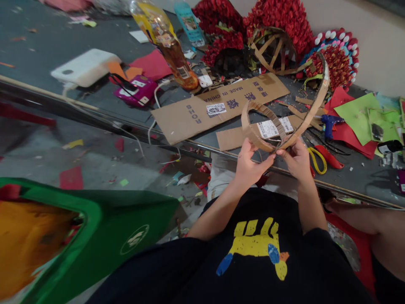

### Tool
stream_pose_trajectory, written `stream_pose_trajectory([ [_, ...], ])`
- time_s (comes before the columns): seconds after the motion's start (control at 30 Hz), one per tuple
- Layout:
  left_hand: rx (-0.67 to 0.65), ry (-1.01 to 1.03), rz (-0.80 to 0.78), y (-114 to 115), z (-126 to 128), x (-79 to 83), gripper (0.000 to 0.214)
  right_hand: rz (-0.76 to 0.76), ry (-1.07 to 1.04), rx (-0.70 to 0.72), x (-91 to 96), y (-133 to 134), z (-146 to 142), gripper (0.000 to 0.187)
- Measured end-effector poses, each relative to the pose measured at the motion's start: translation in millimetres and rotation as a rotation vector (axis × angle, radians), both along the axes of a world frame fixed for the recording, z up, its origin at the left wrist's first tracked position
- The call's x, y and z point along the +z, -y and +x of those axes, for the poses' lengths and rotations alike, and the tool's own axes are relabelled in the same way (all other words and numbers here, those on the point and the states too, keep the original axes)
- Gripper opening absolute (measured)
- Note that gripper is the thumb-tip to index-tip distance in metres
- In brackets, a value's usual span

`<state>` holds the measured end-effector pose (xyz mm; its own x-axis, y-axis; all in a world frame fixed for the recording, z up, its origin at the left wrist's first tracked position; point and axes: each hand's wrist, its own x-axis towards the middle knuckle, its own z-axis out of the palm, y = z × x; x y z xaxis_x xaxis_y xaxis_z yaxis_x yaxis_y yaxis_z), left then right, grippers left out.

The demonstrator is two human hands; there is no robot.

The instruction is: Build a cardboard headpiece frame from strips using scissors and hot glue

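Left hand (253, 164) and right hand (296, 158) both got fingertips pinched on a curled cardboard strip (309, 119), held up at the table's (359, 179) edge. Cardboard sheet (232, 101) behind it reads MADE IN CHINA upside down, plus Chinese characters. Sticker's (215, 109) too tiny to read.

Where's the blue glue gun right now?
Head view, right side: the glue gun is on the table at the left edge of the red paper, beyond and right of the right hand.
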<state>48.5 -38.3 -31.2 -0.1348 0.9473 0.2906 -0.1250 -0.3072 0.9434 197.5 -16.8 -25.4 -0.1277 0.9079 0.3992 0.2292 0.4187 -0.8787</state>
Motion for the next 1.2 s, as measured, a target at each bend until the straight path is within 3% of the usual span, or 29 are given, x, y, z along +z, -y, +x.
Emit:
stream_pose_trajectory([
  [0.43, 0.006, 0.086, -0.082, -1.0, 1.1, 1.3, 0.040, 0.018, 0.020, -0.007, 4.3, 3.7, -4.0, 0.019],
  [0.73, -0.025, 0.232, -0.136, -5.5, 2.7, -2.5, 0.046, 0.079, 0.073, -0.056, 19.2, 10.4, -8.6, 0.019],
  [0.87, -0.049, 0.309, -0.182, -8.7, 0.8, -5.1, 0.050, 0.141, 0.030, -0.167, 19.0, 11.9, -6.4, 0.021],
  [1.07, -0.096, 0.452, -0.237, -12.6, -1.5, -2.3, 0.046, 0.305, -0.149, -0.504, 9.1, 21.8, -5.9, 0.023],
  [1.2, -0.174, 0.592, -0.308, -13.0, -1.6, 1.7, 0.037, 0.384, -0.246, -0.514, 3.2, 34.4, -18.2, 0.017],
])
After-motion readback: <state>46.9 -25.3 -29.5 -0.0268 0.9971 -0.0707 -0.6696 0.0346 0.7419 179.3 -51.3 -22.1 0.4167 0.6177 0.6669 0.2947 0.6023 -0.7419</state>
